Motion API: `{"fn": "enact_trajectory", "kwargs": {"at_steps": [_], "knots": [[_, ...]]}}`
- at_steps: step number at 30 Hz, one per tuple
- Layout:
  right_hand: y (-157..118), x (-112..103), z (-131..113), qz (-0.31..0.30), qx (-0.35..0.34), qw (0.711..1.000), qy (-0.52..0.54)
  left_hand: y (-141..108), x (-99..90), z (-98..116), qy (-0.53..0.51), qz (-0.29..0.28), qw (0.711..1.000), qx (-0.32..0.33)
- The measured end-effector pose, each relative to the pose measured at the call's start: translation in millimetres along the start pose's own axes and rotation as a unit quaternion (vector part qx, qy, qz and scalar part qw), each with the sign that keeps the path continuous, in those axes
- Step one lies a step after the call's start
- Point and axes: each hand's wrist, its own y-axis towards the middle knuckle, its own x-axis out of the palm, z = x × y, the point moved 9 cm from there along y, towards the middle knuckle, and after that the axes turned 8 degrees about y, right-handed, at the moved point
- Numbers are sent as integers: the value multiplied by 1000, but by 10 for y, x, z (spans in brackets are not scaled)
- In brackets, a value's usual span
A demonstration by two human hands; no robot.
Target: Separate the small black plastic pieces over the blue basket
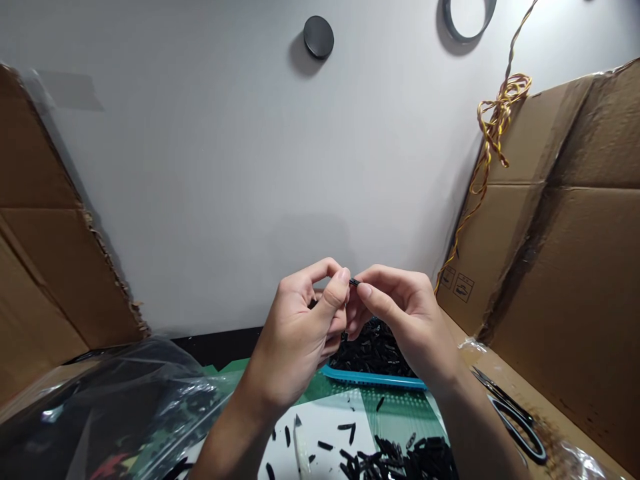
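My left hand (305,327) and my right hand (405,313) are raised close together in the middle. Between their fingertips is a small black piece (354,283), pinched from both sides by thumb and forefinger. Something dark also shows in the curl of my left hand, too hidden to name. Behind and below the hands, a blue tray (373,379) holds many black pieces. A pile of similar black pieces (410,461) lies at the bottom, with several loose ones on a white sheet (320,417).
A pale pointed tool (301,447) lies on the sheet. Scissors (517,420) rest at right beside a cardboard wall (575,287). Clear plastic bags (150,387) cover the lower left, near another cardboard wall (45,267). Twisted yellow wires (487,160) hang at upper right.
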Motion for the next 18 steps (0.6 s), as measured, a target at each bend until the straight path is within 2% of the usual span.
{"fn": "enact_trajectory", "kwargs": {"at_steps": [13,18], "knots": [[16,-32,27,10,12,1000,-15,7,-3,1,13,-2,1000,8],[10,-85,28,24,9,999,-30,-11,-65,-3,10,40,999,-8]]}}
